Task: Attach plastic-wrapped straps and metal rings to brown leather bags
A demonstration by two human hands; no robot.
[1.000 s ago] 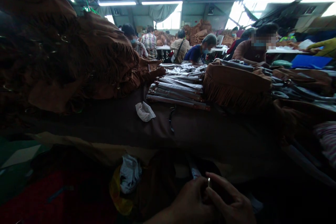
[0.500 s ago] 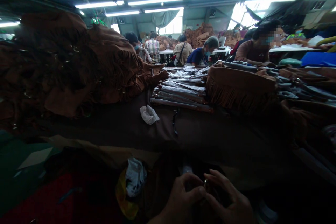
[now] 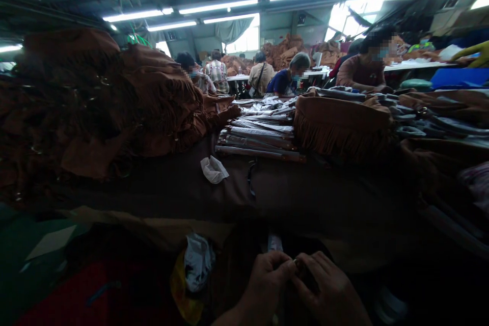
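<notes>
Low in the head view, my left hand (image 3: 267, 277) and my right hand (image 3: 324, 280) meet with fingertips almost touching. Between them a small shiny metal fitting (image 3: 295, 261) glints; its exact kind is too dark to make out. Both hands are closed in a pinch around it. A pale wrapped strip (image 3: 274, 242) sticks up just behind my left hand, and its lower part is hidden. What else lies under my palms is lost in shadow.
A dark-covered table (image 3: 305, 188) stands ahead, bearing a pile of brown fringed bags (image 3: 153, 81), wrapped straps (image 3: 260, 142), another fringed bag (image 3: 340, 117) and crumpled white paper (image 3: 214, 169). A white plastic bag (image 3: 198, 262) is at lower left. Several people sit beyond.
My right hand's raised fingers have folded down and drawn in against the metal fitting. My left hand stays in nearly the same place. The whole view has shifted slightly.
</notes>
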